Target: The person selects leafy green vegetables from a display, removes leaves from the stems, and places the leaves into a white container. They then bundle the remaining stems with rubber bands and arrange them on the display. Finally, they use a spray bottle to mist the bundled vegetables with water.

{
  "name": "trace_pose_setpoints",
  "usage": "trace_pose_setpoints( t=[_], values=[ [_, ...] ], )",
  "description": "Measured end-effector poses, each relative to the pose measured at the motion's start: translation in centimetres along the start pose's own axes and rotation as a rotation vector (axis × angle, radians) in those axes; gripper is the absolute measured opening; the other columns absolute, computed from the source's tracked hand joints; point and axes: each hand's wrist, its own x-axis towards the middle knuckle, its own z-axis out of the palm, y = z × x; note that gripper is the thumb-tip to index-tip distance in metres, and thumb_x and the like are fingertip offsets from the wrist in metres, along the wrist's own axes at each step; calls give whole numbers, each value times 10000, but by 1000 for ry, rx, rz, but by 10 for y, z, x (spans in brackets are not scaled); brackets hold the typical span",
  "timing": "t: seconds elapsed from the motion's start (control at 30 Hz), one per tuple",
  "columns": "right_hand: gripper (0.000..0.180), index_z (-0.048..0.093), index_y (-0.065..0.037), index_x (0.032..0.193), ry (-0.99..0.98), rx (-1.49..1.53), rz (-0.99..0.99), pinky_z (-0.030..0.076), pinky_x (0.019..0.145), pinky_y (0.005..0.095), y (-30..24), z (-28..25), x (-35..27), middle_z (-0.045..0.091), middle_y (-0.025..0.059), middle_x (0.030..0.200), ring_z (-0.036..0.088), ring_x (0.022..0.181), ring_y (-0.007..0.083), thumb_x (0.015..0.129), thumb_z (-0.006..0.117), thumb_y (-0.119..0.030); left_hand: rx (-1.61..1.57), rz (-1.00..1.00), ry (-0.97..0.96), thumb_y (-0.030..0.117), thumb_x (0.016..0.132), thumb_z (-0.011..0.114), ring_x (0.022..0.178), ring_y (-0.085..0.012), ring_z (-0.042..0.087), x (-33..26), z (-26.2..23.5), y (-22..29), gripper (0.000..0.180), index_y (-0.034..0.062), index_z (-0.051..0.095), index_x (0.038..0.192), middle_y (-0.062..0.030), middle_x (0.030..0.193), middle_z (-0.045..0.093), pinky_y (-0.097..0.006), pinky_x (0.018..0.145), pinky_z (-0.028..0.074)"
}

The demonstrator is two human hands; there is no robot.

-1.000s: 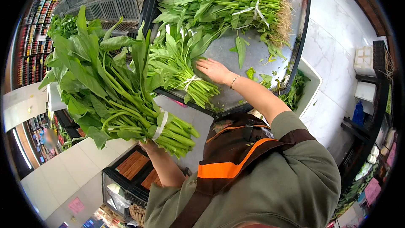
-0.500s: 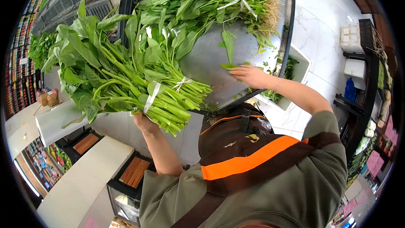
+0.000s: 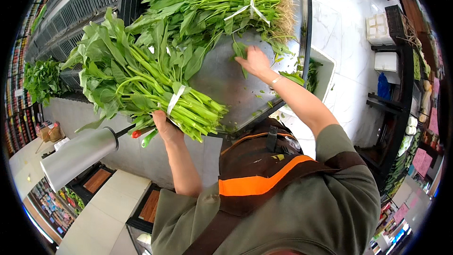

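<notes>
My left hand (image 3: 168,130) grips a bundle of long-leaved greens (image 3: 193,111) from below, near the cut stem ends; a white tie binds its pale green stems. Most of those fingers are hidden beneath the bundle. Over the metal tray (image 3: 214,68), my right hand (image 3: 255,61) has its fingers closed at a loose-hanging green leaf (image 3: 239,49). Behind it lies another bunch of greens (image 3: 226,7), tied with white tape, its pale roots pointing right. Leaf scraps are scattered on the tray near my right forearm.
A white bin (image 3: 325,78) with greens stands on the floor right of the tray. Dark crates (image 3: 89,9) are at the upper left. A silver cylinder (image 3: 80,156) juts out at lower left. A black shelf rack (image 3: 396,108) stands on the right.
My right hand has moved up and left across the tray to the hanging leaf, its stretched fingers now curled. The held bundle stays in my left hand. The whole view has shifted slightly.
</notes>
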Motion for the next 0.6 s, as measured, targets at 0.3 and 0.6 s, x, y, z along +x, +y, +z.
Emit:
trace_pose_setpoints(
  t=[0.3,0.6],
  values=[
    [317,632,-18,923,-409,158,349,529,746,390,-32,5,65,661,146,968,655,868,310,780,670,-299,37,-99,75,621,800,610,1161,-287,522,-21,-6,5,853,73,346,1399,-116,1331,486,-436,965,454],
    [370,615,-96,1140,-525,551,89,500,778,345,-49,23,81,601,71,1072,579,955,236,856,595,-332,-66,-145,122,583,767,675,1166,-261,507,-17,3,9,883,51,346,1391,-98,1318,479,-406,981,437]
  ],
)
